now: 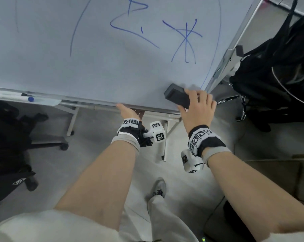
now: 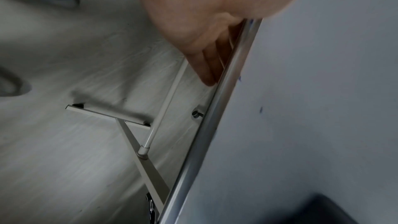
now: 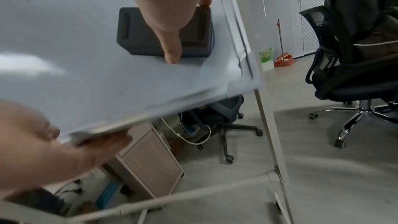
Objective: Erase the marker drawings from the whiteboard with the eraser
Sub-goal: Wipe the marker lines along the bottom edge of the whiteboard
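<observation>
The whiteboard (image 1: 99, 63) fills the upper head view and carries blue marker drawings (image 1: 185, 41) at its centre and right. A dark grey eraser (image 1: 176, 97) lies flat against the board's lower right corner. My right hand (image 1: 198, 105) grips it, thumb and fingers on its sides; the right wrist view shows the eraser (image 3: 140, 37) under my thumb (image 3: 172, 47). My left hand (image 1: 130, 112) grips the board's bottom metal edge (image 2: 226, 91), thumb on the front, fingers (image 2: 206, 67) tucked behind it.
A marker tray (image 1: 43, 101) with a blue-capped marker (image 1: 13, 97) hangs at the board's lower left. Black office chairs stand at the left (image 1: 11, 137) and right (image 1: 277, 67). The board's stand legs (image 2: 148, 142) spread over the grey floor. My shoe (image 1: 159, 189) is below.
</observation>
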